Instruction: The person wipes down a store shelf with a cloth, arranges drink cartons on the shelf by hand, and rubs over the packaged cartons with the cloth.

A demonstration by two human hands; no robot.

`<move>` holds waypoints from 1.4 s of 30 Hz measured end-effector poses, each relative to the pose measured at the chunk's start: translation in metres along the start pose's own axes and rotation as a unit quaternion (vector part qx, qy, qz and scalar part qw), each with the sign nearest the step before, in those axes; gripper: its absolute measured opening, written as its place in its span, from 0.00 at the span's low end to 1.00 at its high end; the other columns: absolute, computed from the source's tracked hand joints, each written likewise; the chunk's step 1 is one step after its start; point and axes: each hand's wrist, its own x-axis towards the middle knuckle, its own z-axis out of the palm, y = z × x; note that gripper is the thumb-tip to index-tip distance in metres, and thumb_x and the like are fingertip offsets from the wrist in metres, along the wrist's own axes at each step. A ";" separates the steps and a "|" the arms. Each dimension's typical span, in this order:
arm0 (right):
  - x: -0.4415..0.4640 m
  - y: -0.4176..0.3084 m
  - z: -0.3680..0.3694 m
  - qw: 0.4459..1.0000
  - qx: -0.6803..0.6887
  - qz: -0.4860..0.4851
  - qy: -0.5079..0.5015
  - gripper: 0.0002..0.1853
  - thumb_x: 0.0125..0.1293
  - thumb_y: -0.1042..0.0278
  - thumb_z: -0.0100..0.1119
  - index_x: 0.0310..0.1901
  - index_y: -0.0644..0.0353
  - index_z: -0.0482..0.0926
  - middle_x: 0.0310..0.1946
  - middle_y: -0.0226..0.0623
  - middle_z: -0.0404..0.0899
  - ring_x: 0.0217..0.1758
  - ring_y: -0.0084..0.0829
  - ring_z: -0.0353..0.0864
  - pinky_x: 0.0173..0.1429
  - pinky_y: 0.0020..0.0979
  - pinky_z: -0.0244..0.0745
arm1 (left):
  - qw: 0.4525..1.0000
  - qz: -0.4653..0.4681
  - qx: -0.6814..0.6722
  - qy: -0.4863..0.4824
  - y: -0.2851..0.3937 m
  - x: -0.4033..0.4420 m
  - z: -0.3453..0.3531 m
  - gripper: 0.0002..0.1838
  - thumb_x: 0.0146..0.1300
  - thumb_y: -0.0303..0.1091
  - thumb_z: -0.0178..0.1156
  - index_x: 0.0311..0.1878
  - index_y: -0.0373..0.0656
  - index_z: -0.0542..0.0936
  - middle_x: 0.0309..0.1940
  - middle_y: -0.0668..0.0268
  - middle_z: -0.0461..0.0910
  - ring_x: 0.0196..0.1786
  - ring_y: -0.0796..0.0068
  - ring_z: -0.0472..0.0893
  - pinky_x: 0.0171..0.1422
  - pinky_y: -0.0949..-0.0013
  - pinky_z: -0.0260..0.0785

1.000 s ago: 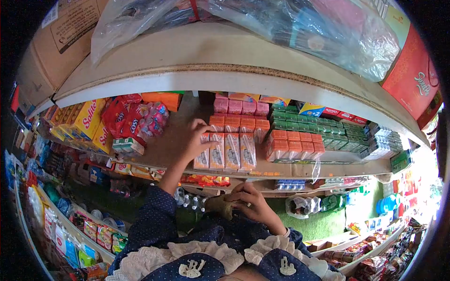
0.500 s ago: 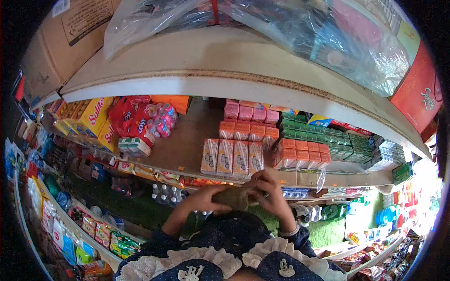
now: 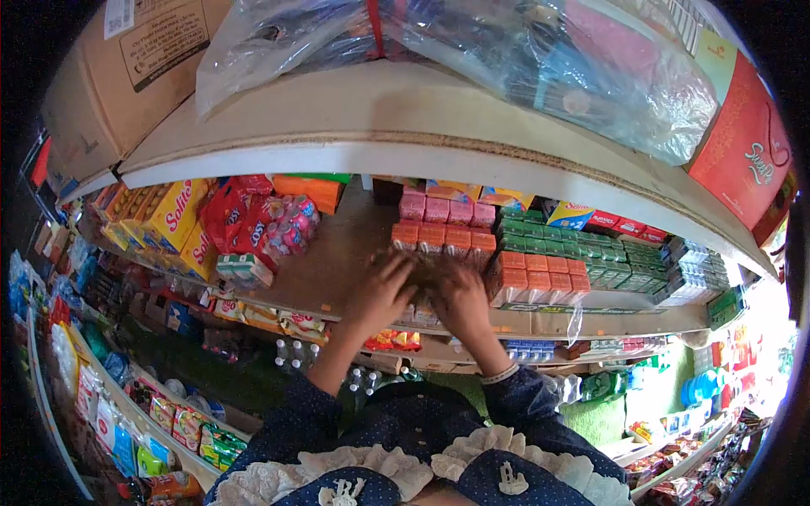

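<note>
An olive-brown cloth (image 3: 427,271), dark and blurred, is between my two hands over the front drink cartons. My left hand (image 3: 381,293) comes at it from the left, fingers bent against the cloth. From the other side my right hand (image 3: 460,297) curls its fingers onto it. Below them, the white-and-orange front cartons (image 3: 422,316) are mostly hidden. Right behind the hands stand orange-topped cartons (image 3: 432,239), then pink packs (image 3: 447,211). Another orange carton block (image 3: 540,282) is close to the right of my right hand.
An upper shelf board (image 3: 354,152) overhangs the cartons, bearing a cardboard box (image 3: 110,93) and plastic-wrapped goods. On the left are yellow Solite boxes (image 3: 173,215) and red Cosy packs (image 3: 240,219). Green cartons (image 3: 599,257) line the right. Bottles (image 3: 295,352) stand lower down.
Both hands have moved forward and up from near my chest, taking the cloth along. They now cover the front cartons, which were in plain view before.
</note>
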 end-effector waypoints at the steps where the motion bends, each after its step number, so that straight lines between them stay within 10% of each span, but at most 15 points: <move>1: -0.011 0.003 0.016 0.999 -0.039 0.002 0.002 0.24 0.56 0.71 0.65 0.57 0.56 0.81 0.59 0.42 0.77 0.65 0.48 0.74 0.68 0.50 0.66 | 0.999 -0.026 -0.008 -0.027 0.003 -0.008 0.018 0.29 0.70 0.44 0.58 0.70 0.39 0.70 0.71 0.51 0.67 0.73 0.47 0.67 0.76 0.45 0.58; 10: -0.044 -0.006 0.007 0.996 0.040 0.024 -0.075 0.13 0.66 0.68 0.59 0.50 0.61 0.78 0.63 0.45 0.75 0.71 0.48 0.70 0.74 0.54 0.61 | 0.989 -0.137 0.003 -0.055 0.053 -0.044 0.003 0.29 0.69 0.41 0.60 0.68 0.36 0.70 0.70 0.48 0.64 0.68 0.43 0.68 0.72 0.45 0.62; 14: -0.012 -0.007 0.030 0.986 -0.010 0.127 -0.108 0.20 0.68 0.64 0.56 0.58 0.64 0.74 0.67 0.47 0.71 0.71 0.48 0.69 0.75 0.50 0.61 | 0.987 -0.112 0.078 0.082 0.038 -0.014 0.036 0.33 0.67 0.43 0.59 0.72 0.40 0.66 0.68 0.45 0.64 0.72 0.38 0.61 0.79 0.37 0.47; 26: -0.044 -0.019 0.024 0.990 -0.077 0.050 -0.103 0.32 0.72 0.59 0.51 0.74 0.65 0.61 0.77 0.44 0.56 0.81 0.43 0.55 0.81 0.49 0.50 | 0.991 -0.121 0.055 -0.027 0.049 -0.051 0.022 0.35 0.73 0.46 0.51 0.77 0.36 0.58 0.78 0.42 0.51 0.80 0.39 0.50 0.81 0.42 0.45; 42: -0.003 -0.008 0.052 0.993 -0.083 0.034 -0.071 0.29 0.71 0.63 0.48 0.73 0.62 0.65 0.76 0.43 0.59 0.79 0.43 0.59 0.78 0.49 0.57 | 0.985 -0.113 0.121 0.048 0.012 -0.006 0.048 0.31 0.73 0.45 0.50 0.72 0.34 0.67 0.73 0.41 0.60 0.78 0.39 0.55 0.81 0.42 0.46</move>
